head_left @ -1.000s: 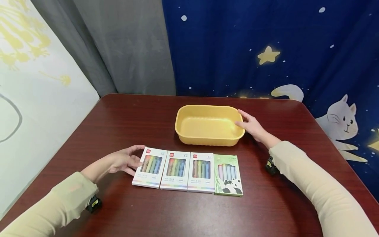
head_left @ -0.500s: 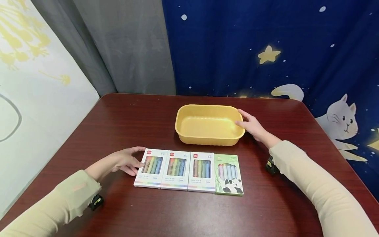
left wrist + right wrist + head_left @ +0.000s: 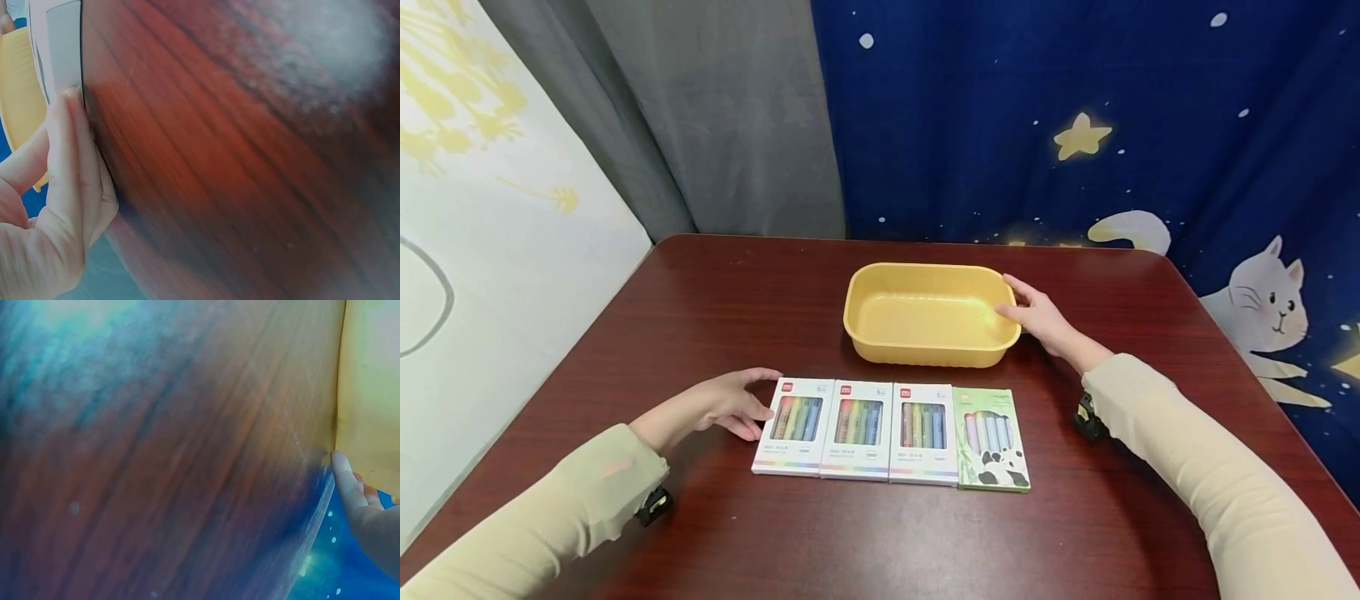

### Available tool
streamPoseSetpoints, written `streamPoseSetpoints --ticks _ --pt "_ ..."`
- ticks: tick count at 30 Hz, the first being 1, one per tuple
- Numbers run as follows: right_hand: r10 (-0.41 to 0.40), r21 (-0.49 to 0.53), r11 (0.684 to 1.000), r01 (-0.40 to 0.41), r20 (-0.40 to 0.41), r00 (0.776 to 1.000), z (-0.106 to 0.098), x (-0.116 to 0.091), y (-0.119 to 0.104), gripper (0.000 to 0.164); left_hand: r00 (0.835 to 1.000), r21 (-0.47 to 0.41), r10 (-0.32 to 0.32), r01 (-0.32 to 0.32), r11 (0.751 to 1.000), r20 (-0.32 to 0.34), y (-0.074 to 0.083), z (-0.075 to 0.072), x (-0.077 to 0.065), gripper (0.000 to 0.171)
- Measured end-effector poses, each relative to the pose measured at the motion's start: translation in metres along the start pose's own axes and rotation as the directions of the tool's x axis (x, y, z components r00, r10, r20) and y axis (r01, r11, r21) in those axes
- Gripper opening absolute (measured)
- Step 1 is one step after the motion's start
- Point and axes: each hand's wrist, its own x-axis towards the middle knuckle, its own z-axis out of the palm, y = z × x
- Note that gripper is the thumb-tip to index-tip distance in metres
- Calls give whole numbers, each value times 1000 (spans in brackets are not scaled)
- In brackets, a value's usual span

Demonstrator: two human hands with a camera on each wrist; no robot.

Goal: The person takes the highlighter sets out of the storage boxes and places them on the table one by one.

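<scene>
Three white boxes of coloured markers and a green box of pens (image 3: 992, 458) with pandas on it lie flat in a row, edge to edge. With its fingers extended, my left hand (image 3: 730, 404) touches the left side of the leftmost white marker box (image 3: 786, 461). In the left wrist view, fingertips press against that box's pale edge (image 3: 65, 53). My right hand (image 3: 1041, 321) holds the right rim of a yellow plastic bin (image 3: 932, 354), thumb over the rim. From the right wrist, a fingertip shows against the bin's outer wall (image 3: 369, 394).
Everything stands on a dark red wooden table (image 3: 880, 542). Behind its far edge hang a grey curtain (image 3: 715, 117) and a blue curtain (image 3: 955, 108) with stars and a cat. A white wall panel (image 3: 490, 250) borders the left side.
My left hand has moved to the right, and the whole row of boxes has slid right with it, its edges now straighter. The right hand and the bin have stayed in place.
</scene>
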Motion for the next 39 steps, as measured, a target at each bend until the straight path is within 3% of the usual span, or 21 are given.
streamPoseSetpoints --ticks 17,25,31,34,39 --pt "-1 -51 999 1 -4 1000 -7 -1 0 70 999 5 36 -36 999 21 8 8 6 73" --pt "-8 -75 997 6 -31 999 -25 -13 -6 69 999 -23 42 -41 999 17 10 11 6 71" --pt "-24 -177 984 12 -61 998 -42 -26 -3 70 999 -19 42 -42 999 -5 12 12 9 67" --pt "-67 -309 951 34 -96 993 -48 -32 -2 69 999 -10 49 -49 999 -19 14 11 9 65" --pt "-146 -571 819 60 -106 984 -59 -40 -2 71 991 15 131 -130 991 -39 22 3 5 62"
